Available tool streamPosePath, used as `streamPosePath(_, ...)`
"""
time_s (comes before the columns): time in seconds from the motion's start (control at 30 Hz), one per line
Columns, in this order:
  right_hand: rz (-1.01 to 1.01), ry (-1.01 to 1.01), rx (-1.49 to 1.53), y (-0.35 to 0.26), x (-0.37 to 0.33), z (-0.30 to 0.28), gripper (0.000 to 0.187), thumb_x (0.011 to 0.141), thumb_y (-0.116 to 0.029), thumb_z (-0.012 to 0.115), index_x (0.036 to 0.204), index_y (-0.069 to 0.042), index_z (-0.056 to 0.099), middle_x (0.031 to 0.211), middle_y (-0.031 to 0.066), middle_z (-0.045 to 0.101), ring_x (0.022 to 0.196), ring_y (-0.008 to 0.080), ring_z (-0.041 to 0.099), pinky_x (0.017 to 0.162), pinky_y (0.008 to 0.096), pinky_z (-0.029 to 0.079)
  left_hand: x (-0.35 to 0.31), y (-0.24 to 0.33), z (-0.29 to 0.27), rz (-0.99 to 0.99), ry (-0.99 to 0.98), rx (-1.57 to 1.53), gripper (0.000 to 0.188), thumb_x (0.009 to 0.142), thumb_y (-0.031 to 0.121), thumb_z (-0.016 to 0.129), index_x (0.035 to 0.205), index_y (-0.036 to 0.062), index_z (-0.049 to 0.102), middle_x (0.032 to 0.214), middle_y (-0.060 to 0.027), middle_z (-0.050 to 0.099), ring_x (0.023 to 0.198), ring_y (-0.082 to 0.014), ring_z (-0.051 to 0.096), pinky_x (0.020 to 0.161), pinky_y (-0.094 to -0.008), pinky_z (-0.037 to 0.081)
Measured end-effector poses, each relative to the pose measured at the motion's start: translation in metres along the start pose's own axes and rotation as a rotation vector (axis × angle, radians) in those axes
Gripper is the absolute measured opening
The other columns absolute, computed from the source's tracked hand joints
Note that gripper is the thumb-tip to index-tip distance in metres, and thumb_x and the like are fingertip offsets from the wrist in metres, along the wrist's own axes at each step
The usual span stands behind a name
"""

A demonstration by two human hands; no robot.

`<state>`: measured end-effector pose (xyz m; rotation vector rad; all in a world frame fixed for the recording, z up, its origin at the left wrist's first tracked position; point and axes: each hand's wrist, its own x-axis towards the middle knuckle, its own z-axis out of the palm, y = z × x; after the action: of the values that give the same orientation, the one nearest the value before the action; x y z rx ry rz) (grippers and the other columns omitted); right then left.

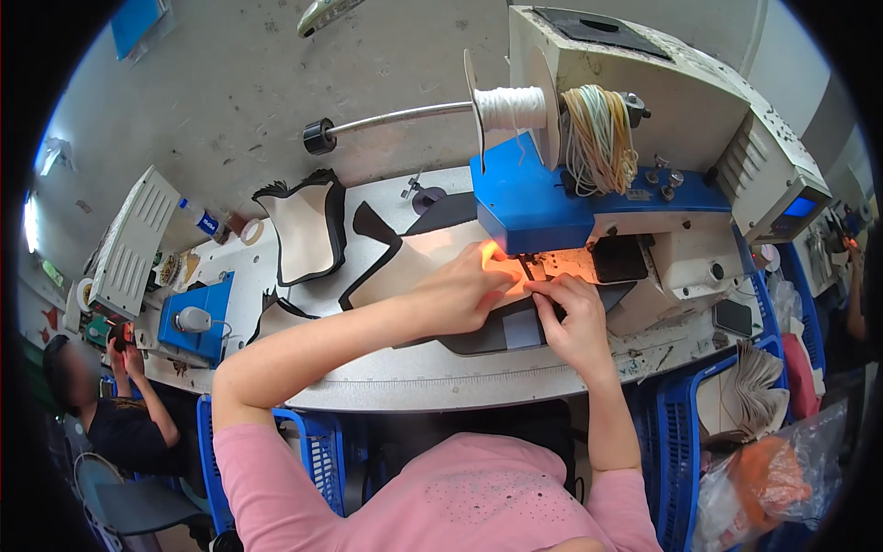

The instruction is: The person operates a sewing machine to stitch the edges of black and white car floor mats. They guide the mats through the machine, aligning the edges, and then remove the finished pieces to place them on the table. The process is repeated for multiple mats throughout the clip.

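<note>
A beige and black cut fabric piece (405, 265) lies on the worktable under the blue head (533, 198) of an industrial sewing-type machine. An orange light glows on the material beneath the head. My left hand (469, 290) is at the piece's lit part, its fingers bent and closed on the material just left of the working point. My right hand (575, 322) pinches the near edge of the piece, with thumb and fingertips together. The machine head and my fingers hide part of the piece. A black portion with a grey strip (522, 331) shows below my hands.
A stack of beige and black pieces (308, 230) stands at the left. A white thread spool (510, 108) and looped cords (598, 138) hang above the machine. A dark phone (733, 317) lies right; blue baskets (679, 460) flank me. A co-worker (138, 414) sits far left.
</note>
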<state>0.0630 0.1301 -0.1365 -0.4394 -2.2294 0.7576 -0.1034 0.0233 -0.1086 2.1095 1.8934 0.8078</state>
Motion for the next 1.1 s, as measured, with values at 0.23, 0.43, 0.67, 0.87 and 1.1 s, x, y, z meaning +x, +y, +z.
streamPosePath(0.23, 0.011, 0.001, -0.006, -0.002, 0.000, 0.001, 0.015, 0.074, -0.005, 0.061, 0.087, -0.006, 0.067, 0.074, 0.0067, 0.059, 0.073, 0.0248, 0.056, 0.070, 0.0355, 0.041, 0.013, -0.007, -0.023, -0.065, -0.169, 0.016, 0.033, 0.078, 0.001, 0.058, 0.108, 0.0125, 0.064, 0.121, -0.0163, 0.048, 0.106, -0.0345, 0.049, 0.090, -0.0370, 0.042)
streamPosePath(0.43, 0.017, -0.001, 0.006, -0.002, 0.000, -0.001, 0.014, 0.074, -0.005, 0.061, 0.087, -0.006, 0.067, 0.074, 0.0067, 0.059, 0.073, 0.0250, 0.056, 0.071, 0.0348, 0.041, 0.023, -0.007, -0.043, -0.033, -0.269, 0.096, 0.033, 0.081, 0.005, 0.056, 0.112, 0.0139, 0.063, 0.116, -0.0162, 0.052, 0.105, -0.0337, 0.049, 0.091, -0.0357, 0.041)
streamPosePath(0.67, 0.023, -0.006, 0.022, 0.001, -0.001, 0.001, 0.014, 0.073, -0.004, 0.061, 0.086, -0.006, 0.067, 0.073, 0.0065, 0.059, 0.072, 0.0250, 0.055, 0.070, 0.0345, 0.040, 0.029, -0.023, -0.039, -0.127, -0.426, 0.244, 0.034, 0.081, 0.005, 0.052, 0.114, 0.0112, 0.061, 0.109, -0.0186, 0.054, 0.105, -0.0339, 0.047, 0.090, -0.0384, 0.040)
streamPosePath(0.87, 0.037, -0.005, 0.039, 0.001, -0.001, 0.000, 0.013, 0.073, -0.004, 0.061, 0.084, -0.006, 0.066, 0.071, 0.0063, 0.058, 0.070, 0.0248, 0.054, 0.068, 0.0339, 0.040, 0.032, 0.010, -0.042, -0.347, -0.542, 0.332, 0.030, 0.083, 0.013, 0.050, 0.110, 0.0034, 0.060, 0.108, -0.0250, 0.049, 0.101, -0.0367, 0.046, 0.087, -0.0424, 0.040)
streamPosePath(1.1, 0.032, -0.033, 0.064, 0.000, -0.001, -0.002, 0.015, 0.072, -0.006, 0.063, 0.086, -0.006, 0.067, 0.072, 0.0056, 0.058, 0.071, 0.0239, 0.054, 0.069, 0.0343, 0.040, 0.028, 0.034, -0.025, -0.460, -0.353, 0.165, 0.028, 0.078, 0.014, 0.049, 0.092, -0.0060, 0.062, 0.102, -0.0262, 0.054, 0.108, -0.0337, 0.042, 0.088, -0.0451, 0.035)
